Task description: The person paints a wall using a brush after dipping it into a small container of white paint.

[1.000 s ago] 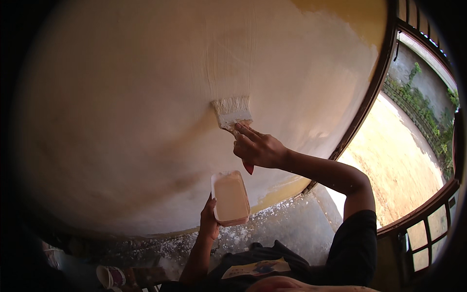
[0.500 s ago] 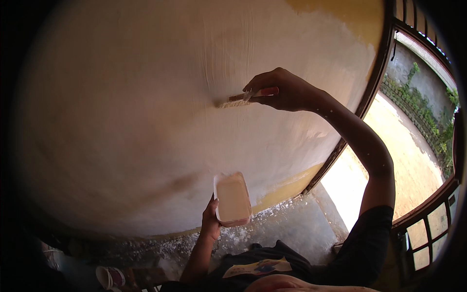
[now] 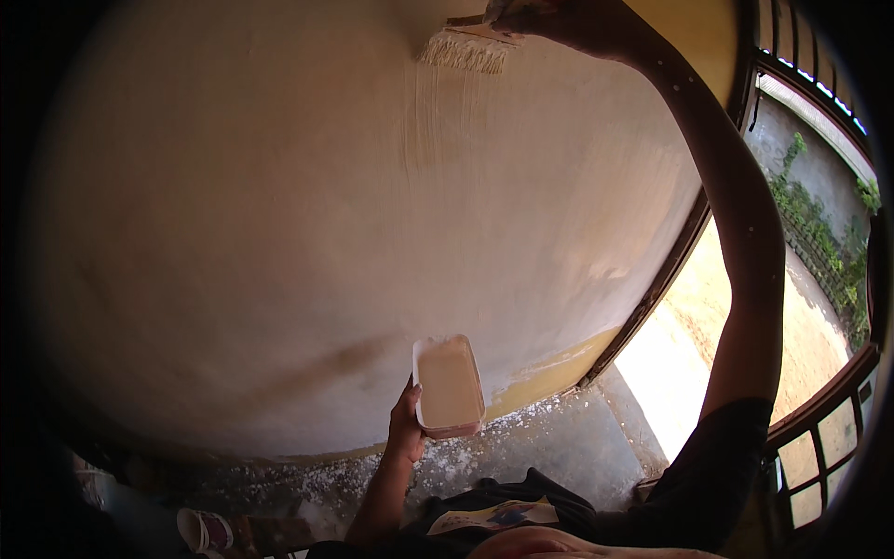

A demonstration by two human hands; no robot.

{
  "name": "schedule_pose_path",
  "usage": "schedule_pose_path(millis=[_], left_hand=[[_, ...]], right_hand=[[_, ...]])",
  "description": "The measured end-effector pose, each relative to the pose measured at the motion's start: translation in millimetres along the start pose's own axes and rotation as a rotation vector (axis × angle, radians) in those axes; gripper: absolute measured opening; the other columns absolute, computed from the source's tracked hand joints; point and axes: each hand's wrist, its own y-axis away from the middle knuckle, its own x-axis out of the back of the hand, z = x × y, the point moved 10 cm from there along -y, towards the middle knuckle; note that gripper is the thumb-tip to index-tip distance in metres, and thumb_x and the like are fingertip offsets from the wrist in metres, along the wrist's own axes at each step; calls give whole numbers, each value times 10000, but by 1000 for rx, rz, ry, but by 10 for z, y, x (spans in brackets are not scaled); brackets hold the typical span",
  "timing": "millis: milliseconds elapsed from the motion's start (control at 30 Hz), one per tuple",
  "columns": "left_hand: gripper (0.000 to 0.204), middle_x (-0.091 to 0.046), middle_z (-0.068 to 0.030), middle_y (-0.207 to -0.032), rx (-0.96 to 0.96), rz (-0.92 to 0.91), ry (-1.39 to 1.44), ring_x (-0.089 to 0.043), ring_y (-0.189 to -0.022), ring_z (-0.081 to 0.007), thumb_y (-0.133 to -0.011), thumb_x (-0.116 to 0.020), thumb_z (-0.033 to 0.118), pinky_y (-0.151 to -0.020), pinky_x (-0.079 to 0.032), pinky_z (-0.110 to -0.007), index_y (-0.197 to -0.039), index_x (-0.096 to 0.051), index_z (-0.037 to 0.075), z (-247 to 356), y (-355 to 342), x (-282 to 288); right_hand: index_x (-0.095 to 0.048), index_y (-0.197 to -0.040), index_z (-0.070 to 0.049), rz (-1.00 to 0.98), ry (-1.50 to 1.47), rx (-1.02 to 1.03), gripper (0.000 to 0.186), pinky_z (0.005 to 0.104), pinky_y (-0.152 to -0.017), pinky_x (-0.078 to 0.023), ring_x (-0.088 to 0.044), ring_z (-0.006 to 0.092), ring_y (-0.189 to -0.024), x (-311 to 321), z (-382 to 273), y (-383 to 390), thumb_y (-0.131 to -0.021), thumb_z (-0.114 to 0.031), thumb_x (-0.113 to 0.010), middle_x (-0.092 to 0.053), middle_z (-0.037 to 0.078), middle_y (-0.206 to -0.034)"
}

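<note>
High on the wall [image 3: 279, 205], my right hand [image 3: 563, 23] grips a wide paintbrush [image 3: 466, 51]. Its pale, paint-loaded bristles press on the surface, and streaks of wet cream paint run below them. Part of the brush's handle is hidden in my fingers. Low in front of me, my left hand [image 3: 406, 424] holds a rectangular plastic tub [image 3: 451, 430] by its left side. Pale cream paint [image 3: 449, 382] lies in the tub, which is apart from the wall's painted streaks.
A doorway with a dark frame [image 3: 689, 224] opens on the right to sunlit ground [image 3: 689, 326]. White splatters cover the floor [image 3: 559, 433] along the wall's foot. A white bucket [image 3: 203, 531] stands at the lower left. Yellow wall patches [image 3: 559, 368] show near the door.
My right hand has moved the paintbrush up the wall, leaving fresh streaks beneath it. The left hand and the tub have barely shifted.
</note>
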Motion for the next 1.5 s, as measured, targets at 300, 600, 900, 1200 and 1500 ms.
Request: schedule_pose_path(millis=[300,600,900,1200,1500], left_hand=[[579,-569,-78,-1437,84,-101,117,-643,-1197,-177,-1061,-452,306,-853,-609,-313,-1599,-362,111,52,-45,-461],[579,-557,-87,-1454,104,-133,66,-624,-1232,-187,-1064,-443,294,-891,-597,-324,-1603,-350,103,-42,-55,-310],[580,-532,-104,-1485,44,-82,60,-576,-1293,-201,-1062,-428,270,-965,-553,-348,-1604,-343,83,104,88,-273],[624,-595,-95,-1379,25,-8,3,-612,-1230,-202,-1046,-483,366,-957,-545,-367,-1584,-366,72,182,261,-97],[627,-561,-100,-1439,22,-7,7,-589,-1271,-207,-1048,-480,339,-1043,-495,-373,-1587,-352,45,96,490,121]], right_hand=[[-747,-977,-22,253,251,116,107,309,-793,-549,-680,146,-807,866,-281,-315,-906,-100,-740,-757,65,-872],[-691,-1173,-138,404,773,333,285,322,-608,-603,-712,197,-736,-448,-239,259,-893,-111,-738,-689,30,-1106],[-661,-920,-122,401,831,540,181,297,-795,-654,-697,270,-1164,-1789,-356,1038,-791,-177,-776,-640,130,-1194],[-656,-989,-61,191,751,564,244,327,-876,-643,-686,325,-1175,-2641,-376,1742,-827,-226,-734,-656,174,-1214],[-644,-1024,-68,110,624,477,295,329,-887,-639,-654,328,-1223,-3208,-377,2162,-817,-260,-730,-639,168,-1239]])
